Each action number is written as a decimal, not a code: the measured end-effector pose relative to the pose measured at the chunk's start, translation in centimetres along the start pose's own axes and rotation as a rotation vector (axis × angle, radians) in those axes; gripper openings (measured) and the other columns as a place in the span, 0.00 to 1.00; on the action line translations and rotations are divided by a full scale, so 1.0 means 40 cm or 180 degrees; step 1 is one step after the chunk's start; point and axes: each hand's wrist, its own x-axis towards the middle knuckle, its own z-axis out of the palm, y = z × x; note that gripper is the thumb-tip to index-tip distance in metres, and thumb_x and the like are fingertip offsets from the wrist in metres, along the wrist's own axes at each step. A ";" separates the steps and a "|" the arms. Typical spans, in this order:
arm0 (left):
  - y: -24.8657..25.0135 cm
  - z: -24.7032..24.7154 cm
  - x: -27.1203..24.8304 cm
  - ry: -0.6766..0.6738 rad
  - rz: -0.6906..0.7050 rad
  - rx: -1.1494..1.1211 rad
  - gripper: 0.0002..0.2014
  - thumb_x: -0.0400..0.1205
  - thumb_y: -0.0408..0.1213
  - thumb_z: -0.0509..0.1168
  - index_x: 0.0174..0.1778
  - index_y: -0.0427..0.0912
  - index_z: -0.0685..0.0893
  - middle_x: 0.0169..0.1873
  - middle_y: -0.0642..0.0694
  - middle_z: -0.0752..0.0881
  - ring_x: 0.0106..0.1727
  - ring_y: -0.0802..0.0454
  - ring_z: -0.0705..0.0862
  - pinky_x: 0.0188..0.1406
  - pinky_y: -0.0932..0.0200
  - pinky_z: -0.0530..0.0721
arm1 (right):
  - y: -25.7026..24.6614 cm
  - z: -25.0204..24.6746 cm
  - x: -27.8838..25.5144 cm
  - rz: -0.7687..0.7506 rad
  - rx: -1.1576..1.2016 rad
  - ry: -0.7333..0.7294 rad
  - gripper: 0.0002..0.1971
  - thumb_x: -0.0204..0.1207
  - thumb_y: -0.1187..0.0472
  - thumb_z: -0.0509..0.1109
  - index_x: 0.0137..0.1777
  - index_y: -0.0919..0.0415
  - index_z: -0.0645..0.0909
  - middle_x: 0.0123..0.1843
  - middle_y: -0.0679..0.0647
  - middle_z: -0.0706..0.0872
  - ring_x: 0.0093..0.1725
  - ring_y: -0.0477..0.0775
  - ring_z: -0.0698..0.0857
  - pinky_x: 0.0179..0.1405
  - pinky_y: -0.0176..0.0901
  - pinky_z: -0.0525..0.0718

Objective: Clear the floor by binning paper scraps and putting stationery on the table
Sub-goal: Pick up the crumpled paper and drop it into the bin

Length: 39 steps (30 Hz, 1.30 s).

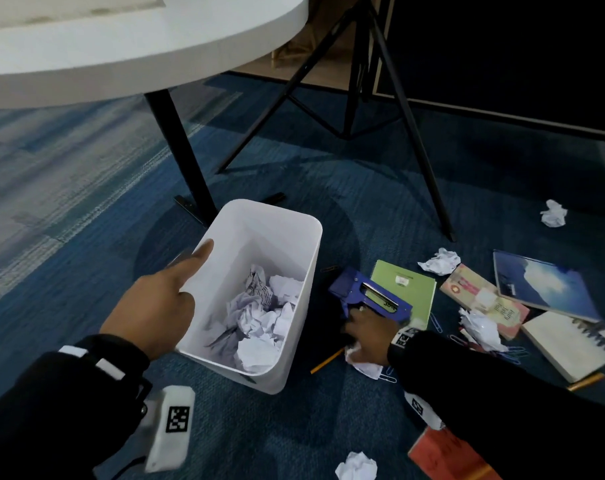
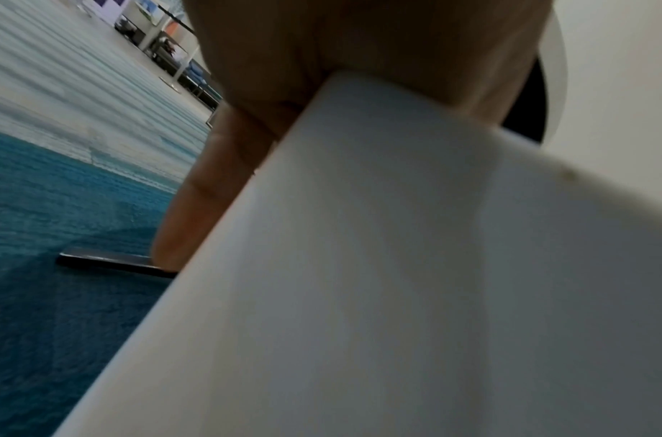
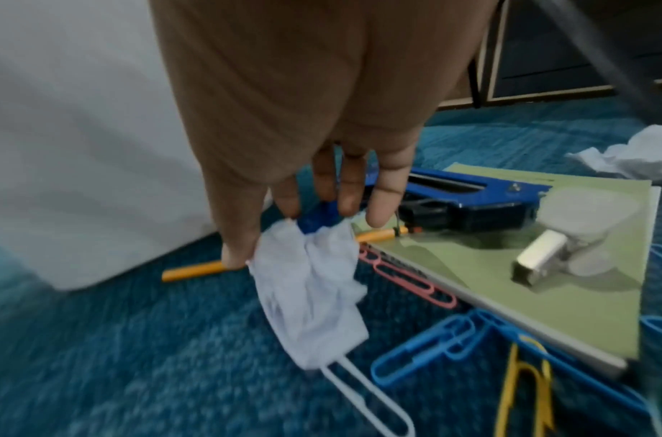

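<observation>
Left hand [image 1: 155, 299] is seen nearest, its grip clamped on the near-left rim of the white bin [image 1: 294, 306], index finger laid straight along the rim. Tabletop [image 1: 121, 46] is seen overhead at the top left, above blue carpet floor [image 1: 69, 202]. Bin holds crumpled paper [image 1: 259, 317]. Right of the bin, a green notebook [image 1: 412, 289] carries a blue stapler [image 1: 370, 294]. Right hand [image 1: 370, 336] is lowered beside them, its grip pinching a paper scrap [image 3: 314, 289] between thumb and fingertips, just off the floor. Pencil [image 1: 327, 360] and paper clips [image 3: 426, 354] are scattered close by.
</observation>
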 end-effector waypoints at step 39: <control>0.230 0.120 0.087 0.0078 0.0298 0.1378 0.24 0.75 0.31 0.61 0.67 0.52 0.80 0.74 0.40 0.67 0.72 0.36 0.73 0.63 0.41 0.81 | 0.040 -0.278 -0.190 0.0813 0.1963 0.1381 0.08 0.75 0.60 0.66 0.35 0.55 0.81 0.36 0.52 0.86 0.41 0.56 0.85 0.47 0.53 0.85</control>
